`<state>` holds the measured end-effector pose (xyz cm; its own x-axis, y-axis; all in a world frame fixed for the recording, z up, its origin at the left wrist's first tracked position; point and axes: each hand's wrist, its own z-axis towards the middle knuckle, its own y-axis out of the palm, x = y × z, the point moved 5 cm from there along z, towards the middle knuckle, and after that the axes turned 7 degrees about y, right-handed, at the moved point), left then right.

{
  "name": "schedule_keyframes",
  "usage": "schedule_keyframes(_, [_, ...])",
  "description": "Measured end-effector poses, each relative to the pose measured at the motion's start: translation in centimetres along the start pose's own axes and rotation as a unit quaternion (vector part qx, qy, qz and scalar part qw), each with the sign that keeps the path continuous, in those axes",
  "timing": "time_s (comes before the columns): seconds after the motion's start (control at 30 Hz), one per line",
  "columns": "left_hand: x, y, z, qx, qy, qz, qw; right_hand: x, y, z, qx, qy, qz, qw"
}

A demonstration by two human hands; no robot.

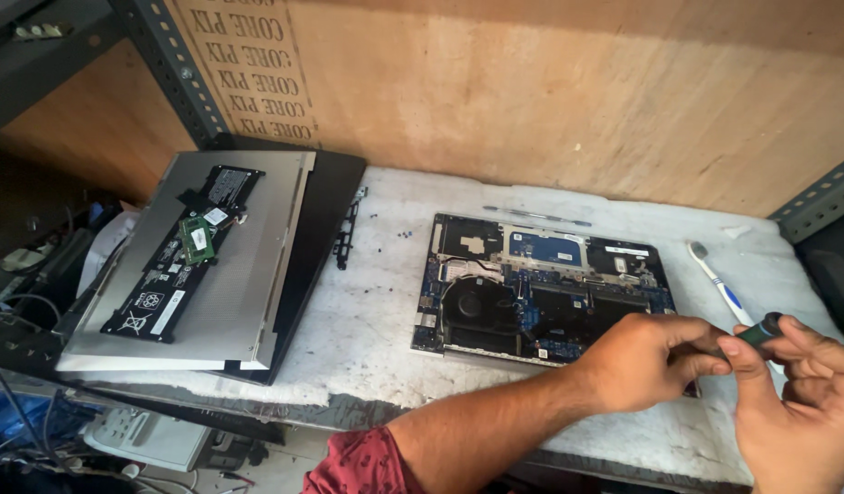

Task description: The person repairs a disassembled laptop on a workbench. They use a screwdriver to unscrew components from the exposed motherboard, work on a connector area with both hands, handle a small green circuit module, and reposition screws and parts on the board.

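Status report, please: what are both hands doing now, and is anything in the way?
Left hand and right hand pinch green-handled screwdriver together. Both over near edge of opened laptop. Toothbrush lies beside it, not blocking.

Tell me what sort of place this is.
Most likely an electronics repair bench. An opened laptop lies with its board and fan exposed, a removed battery sits on a grey cover panel, and both hands hold a small screwdriver.
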<state>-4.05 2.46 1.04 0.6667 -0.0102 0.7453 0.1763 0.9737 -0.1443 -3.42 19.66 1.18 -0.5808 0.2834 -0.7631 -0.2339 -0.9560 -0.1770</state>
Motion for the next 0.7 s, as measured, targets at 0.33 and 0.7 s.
schedule_keyframes(0.33, [0.8,-0.9,0.4,0.010,0.008,0.016,1.000,-1.5,0.3,-0.3,0.042,-0.015,-0.050,0.998])
schedule_keyframes(0.7, [1.5,-1.6,1.3,-0.027,0.006,-0.008,1.000,-5.1,1.7,1.4,-0.011,-0.052,-0.001,0.999])
